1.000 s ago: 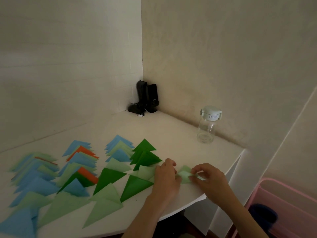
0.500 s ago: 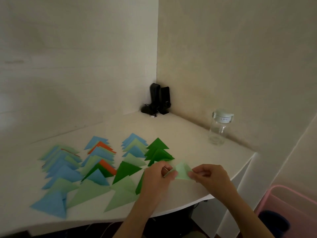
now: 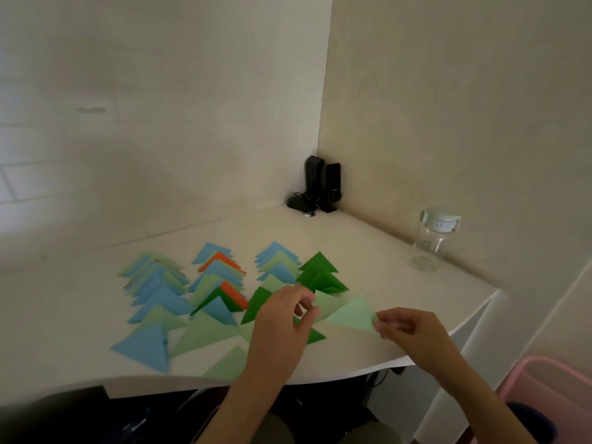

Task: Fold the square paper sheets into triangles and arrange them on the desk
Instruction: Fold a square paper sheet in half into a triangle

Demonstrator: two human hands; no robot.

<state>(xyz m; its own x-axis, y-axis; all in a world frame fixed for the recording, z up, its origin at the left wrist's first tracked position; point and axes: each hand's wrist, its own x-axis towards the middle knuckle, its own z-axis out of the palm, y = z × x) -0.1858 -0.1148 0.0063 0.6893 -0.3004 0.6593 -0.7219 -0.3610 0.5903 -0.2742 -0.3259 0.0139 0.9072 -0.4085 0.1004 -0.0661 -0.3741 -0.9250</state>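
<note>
Head view: right hand (image 3: 408, 330) pinches the light, floppy pale-green triangle (image 3: 354, 314) by its corner; left hand (image 3: 282, 318) curled, seemingly holding nothing

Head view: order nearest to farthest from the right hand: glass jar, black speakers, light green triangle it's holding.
1. light green triangle, pinched at its right corner by the right hand.
2. glass jar, up and right by the wall.
3. black speakers, back corner.
</note>
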